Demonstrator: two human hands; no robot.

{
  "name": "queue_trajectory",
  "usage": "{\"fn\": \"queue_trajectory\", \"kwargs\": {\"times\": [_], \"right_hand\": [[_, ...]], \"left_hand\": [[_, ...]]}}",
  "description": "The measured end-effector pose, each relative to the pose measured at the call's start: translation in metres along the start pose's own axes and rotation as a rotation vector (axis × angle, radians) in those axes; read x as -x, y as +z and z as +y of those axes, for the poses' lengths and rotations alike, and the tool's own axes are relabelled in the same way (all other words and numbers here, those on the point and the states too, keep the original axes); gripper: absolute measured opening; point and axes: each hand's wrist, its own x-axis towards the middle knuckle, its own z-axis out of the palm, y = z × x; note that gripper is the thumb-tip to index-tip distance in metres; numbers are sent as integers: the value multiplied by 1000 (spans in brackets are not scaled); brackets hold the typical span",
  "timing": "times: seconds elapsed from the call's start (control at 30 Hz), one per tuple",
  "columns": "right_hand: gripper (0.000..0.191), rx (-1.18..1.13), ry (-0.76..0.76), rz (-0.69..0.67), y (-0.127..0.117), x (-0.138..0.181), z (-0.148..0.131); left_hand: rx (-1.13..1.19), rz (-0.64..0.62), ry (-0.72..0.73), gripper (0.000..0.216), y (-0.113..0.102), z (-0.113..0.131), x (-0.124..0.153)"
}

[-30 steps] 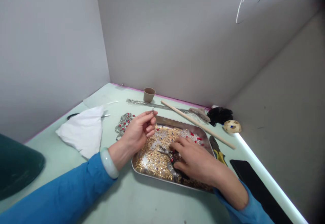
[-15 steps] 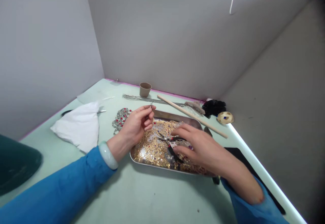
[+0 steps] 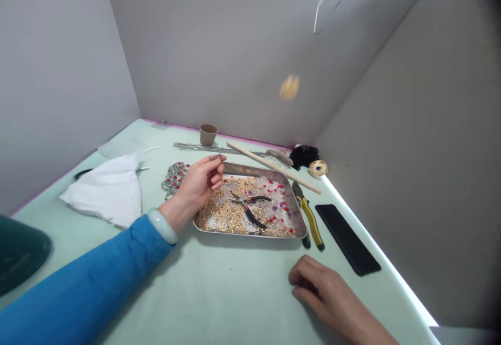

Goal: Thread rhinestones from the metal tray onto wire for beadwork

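My left hand (image 3: 199, 183) hovers over the left end of a steel tray (image 3: 299, 228), its thumb and forefinger pinched on a tiny silvery piece that I cannot make out. The tray is full of gold beads (image 3: 229, 215) with red and clear ones mixed in. Black-handled pliers (image 3: 248, 206) lie loose on the beads. My right hand (image 3: 324, 293) rests low on the table in front of the tray, fingers curled under, nothing visible in them.
Yellow-handled pliers (image 3: 311, 219) and a black phone (image 3: 347, 238) lie right of the tray. A wooden stick (image 3: 270, 166), wire bundle (image 3: 199, 148), small cup (image 3: 207, 133), beaded ball (image 3: 318, 168) and black cloth (image 3: 303, 154) are behind it. A white cloth (image 3: 105, 191) and beaded piece (image 3: 173, 176) are left.
My right hand let go of the black-handled pliers in the tray and drew back toward me onto the table. The view swung right. My left hand keeps its pinch.
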Motion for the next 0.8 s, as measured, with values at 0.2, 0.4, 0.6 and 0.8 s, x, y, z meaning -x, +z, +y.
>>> {"fn": "queue_trajectory", "kwargs": {"times": [0.2, 0.4, 0.6, 0.8], "right_hand": [[12, -52, 89, 105, -7, 20, 8], [13, 2, 43, 116, 11, 23, 6], [17, 66, 39, 94, 18, 12, -6], [16, 161, -56, 11, 10, 7, -35]], "left_hand": [[-1, -10, -7, 10, 0, 1, 0], [-7, -9, -8, 11, 1, 2, 1], [-10, 4, -14, 12, 2, 2, 1], [-25, 1, -12, 13, 1, 1, 1]]}}
